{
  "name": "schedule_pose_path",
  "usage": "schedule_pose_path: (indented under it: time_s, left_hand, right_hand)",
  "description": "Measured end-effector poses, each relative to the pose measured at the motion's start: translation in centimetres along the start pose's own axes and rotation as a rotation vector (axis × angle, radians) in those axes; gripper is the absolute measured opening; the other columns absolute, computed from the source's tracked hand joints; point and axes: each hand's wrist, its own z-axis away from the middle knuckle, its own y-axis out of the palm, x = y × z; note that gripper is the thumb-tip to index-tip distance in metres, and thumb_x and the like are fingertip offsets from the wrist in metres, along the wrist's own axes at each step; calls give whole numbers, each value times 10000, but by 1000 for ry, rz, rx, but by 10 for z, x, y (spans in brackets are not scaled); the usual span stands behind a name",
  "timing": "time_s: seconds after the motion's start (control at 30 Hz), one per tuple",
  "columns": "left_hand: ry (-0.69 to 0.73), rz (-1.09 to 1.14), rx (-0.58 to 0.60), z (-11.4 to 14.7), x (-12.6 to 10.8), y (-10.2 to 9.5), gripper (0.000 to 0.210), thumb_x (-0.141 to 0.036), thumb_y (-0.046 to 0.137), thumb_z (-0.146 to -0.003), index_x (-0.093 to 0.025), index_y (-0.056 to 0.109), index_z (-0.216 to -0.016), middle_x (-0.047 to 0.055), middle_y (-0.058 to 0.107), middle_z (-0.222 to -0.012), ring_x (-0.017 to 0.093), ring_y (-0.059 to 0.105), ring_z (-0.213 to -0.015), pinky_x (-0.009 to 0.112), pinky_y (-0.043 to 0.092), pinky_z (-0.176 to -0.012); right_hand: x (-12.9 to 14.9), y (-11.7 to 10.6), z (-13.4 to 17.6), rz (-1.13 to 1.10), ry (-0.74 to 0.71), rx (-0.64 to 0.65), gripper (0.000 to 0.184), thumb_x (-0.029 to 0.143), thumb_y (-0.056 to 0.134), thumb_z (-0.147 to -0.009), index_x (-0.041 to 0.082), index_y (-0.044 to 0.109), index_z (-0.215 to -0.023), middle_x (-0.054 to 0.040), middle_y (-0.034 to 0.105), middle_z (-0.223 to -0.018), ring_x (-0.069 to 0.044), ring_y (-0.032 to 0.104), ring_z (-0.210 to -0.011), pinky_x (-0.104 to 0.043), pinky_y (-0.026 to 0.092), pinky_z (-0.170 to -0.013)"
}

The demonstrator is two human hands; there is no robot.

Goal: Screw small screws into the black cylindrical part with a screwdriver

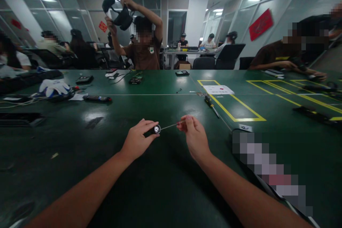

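Observation:
My left hand is closed around a small black cylindrical part, pinched between thumb and fingers. Its round end faces the camera and shows a pale face with dark spots inside a bright rim. Between the thumb and fingertips of my right hand is the reddish handle of a thin screwdriver. The slim metal shaft points left, and its tip meets the part's rim or opening; which of these I cannot tell. Both hands are above the dark green table.
A yellow-and-black screwdriver lies beyond my right hand, near a white sheet. White gloves and a dark pen-like tool lie left. A blurred screen lies right. Across the table a person holds up a headset.

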Motion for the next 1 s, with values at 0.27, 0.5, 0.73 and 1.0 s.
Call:
schedule_pose_path:
  time_s: [0.27,0.5,0.73,1.0]
  left_hand:
    - [20,-1,13,0,0,2,396,-210,777,-824,-245,729,-1216,59,752,-1159,228,701,-1068,561,398,-1163]
    - [23,-11,64,2,1,2,378,-232,739,-860,-259,718,-1236,59,746,-1180,229,692,-1089,571,378,-1170]
    - [8,-18,94,1,1,2,367,-236,730,-868,-264,720,-1234,51,745,-1184,223,689,-1095,569,356,-1182]
    - [13,-17,99,1,-1,2,350,-223,712,-872,-262,725,-1220,61,750,-1163,228,700,-1076,580,381,-1159]
  right_hand:
    - [17,5,12,142,-109,143,272,482,632,-937,222,678,-999,-26,711,-847,-185,682,-789,-333,551,-770]
    - [18,4,16,248,-140,205,266,475,606,-956,222,686,-982,-36,723,-854,-200,699,-783,-343,541,-755]
    - [21,-1,19,507,-300,202,215,411,527,-1016,244,655,-972,-21,717,-824,-204,695,-769,-340,493,-751]
    - [27,0,20,575,-342,263,190,380,526,-1011,245,654,-973,-30,732,-846,-217,697,-792,-345,492,-752]
